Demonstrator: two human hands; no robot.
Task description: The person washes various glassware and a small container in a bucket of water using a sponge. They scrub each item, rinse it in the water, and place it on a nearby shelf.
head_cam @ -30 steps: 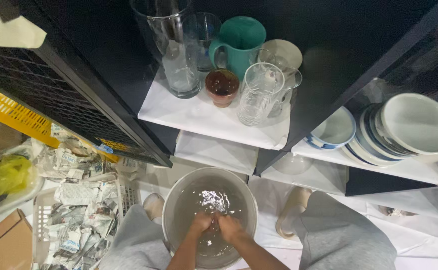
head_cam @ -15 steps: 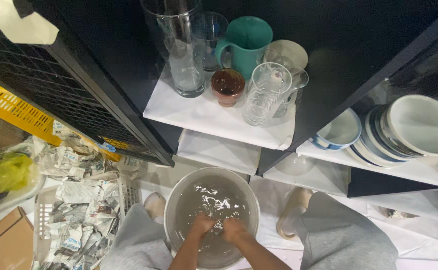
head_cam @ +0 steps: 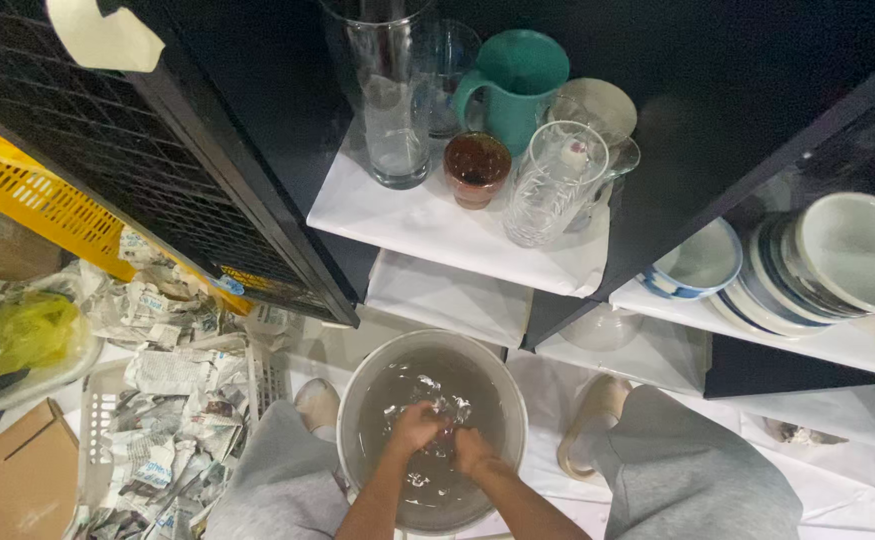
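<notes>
Gripping a clear glass item [head_cam: 444, 412] between them underwater, left hand [head_cam: 415, 427] and right hand [head_cam: 474, 450], inside the basin [head_cam: 355, 400].

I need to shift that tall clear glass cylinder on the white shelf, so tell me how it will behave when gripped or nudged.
The tall glass cylinder is probably fragile, being clear glass. Standing tall and narrow, it seems apt to tip if pushed high up. It stands close by the brown cup and the teal pitcher, so a sideways nudge would likely knock them.
</notes>
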